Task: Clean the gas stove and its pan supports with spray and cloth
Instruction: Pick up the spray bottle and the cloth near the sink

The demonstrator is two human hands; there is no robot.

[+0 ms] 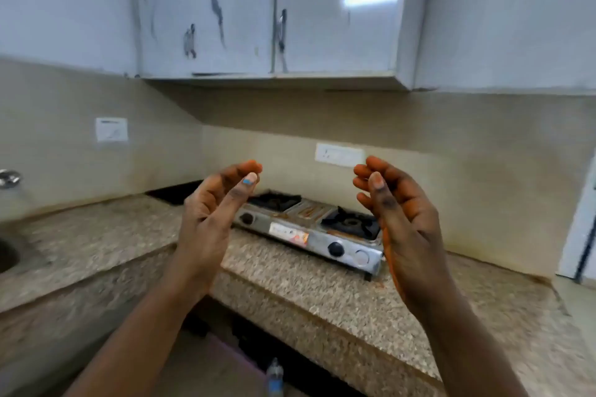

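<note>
A steel two-burner gas stove [309,235] stands on the granite counter [322,293] against the back wall. Black pan supports sit on its left burner [274,200] and right burner [350,223]. My left hand [216,213] and my right hand [396,219] are raised in the air in front of the stove, palms facing each other, fingers curled and apart, holding nothing. A spray bottle [274,375] with a blue label shows at the bottom edge, below the counter. No cloth is visible.
A sink [8,255] and a tap [9,178] lie at the far left. Wall cabinets [274,16] hang overhead. Switch plates [338,155] sit on the tiled backsplash. A pink item [225,354] lies under the counter.
</note>
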